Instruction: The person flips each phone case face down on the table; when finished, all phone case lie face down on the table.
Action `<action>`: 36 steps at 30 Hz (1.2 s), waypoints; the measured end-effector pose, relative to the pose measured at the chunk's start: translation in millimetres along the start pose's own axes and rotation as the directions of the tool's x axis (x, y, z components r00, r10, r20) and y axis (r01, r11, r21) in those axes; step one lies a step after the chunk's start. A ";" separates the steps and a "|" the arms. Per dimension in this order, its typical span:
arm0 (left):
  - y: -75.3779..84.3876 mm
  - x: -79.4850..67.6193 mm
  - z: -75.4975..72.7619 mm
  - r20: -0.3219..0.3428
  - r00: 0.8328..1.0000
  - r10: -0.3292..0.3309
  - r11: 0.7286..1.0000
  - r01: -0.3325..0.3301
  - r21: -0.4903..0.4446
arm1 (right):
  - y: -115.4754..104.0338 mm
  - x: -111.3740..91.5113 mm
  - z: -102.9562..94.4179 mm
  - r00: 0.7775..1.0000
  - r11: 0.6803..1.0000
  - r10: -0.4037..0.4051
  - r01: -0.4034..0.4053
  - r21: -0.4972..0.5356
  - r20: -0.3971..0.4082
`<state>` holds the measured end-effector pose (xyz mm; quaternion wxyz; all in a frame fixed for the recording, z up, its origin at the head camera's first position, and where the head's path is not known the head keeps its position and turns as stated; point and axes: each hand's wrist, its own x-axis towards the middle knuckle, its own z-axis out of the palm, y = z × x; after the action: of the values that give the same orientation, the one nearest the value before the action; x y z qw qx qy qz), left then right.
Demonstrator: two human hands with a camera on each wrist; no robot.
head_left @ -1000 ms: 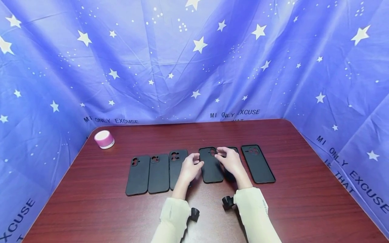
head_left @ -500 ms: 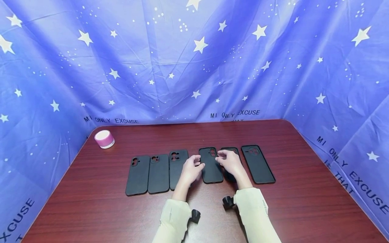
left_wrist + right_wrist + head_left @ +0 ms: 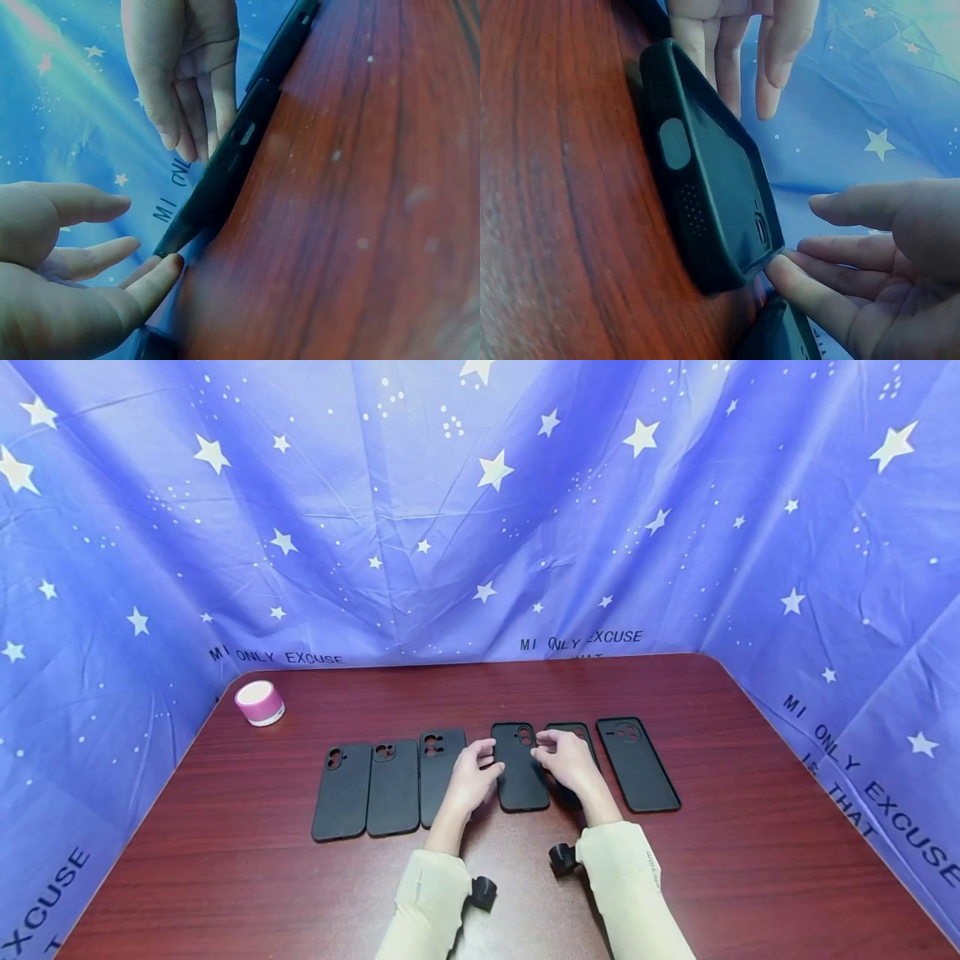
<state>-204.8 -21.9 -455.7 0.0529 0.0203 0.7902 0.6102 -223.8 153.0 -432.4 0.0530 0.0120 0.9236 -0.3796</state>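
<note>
A black phone case [image 3: 522, 777] lies inside-up on the table between my hands, its camera cutout at the far right corner. My left hand [image 3: 471, 777] is at its left edge, fingers loosely extended. In the left wrist view, a fingertip of the left hand [image 3: 75, 285] meets the end of the case [image 3: 217, 172]. On the other side, my right hand [image 3: 570, 764] has its fingertips along the right edge. The right wrist view shows the right hand [image 3: 885, 285] with one finger at the corner of the case [image 3: 720, 172]. Neither hand curls round it.
Left of my hands, three black cases lie back-up in a row: one outermost [image 3: 342, 797], one beside it [image 3: 393, 793], one [image 3: 437, 785] partly behind my left hand. To the right are a half-covered case [image 3: 567, 797] and another [image 3: 641, 768]. A pink-and-white round object [image 3: 259, 703] stands far left.
The right fingers have lowered slightly along the case's right edge, showing more of the neighbouring case. The left hand and the cases are almost unmoved.
</note>
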 end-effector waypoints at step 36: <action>-11.8 4.9 -3.9 -0.026 1.000 0.002 0.947 -0.010 -0.322 | -8.7 -6.3 7.4 0.992 0.989 -0.068 0.053 0.139 0.105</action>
<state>-209.7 -28.2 -466.4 0.0434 0.0061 0.6803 0.7316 -217.4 141.7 -430.8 0.0912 -0.0335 0.8912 -0.4430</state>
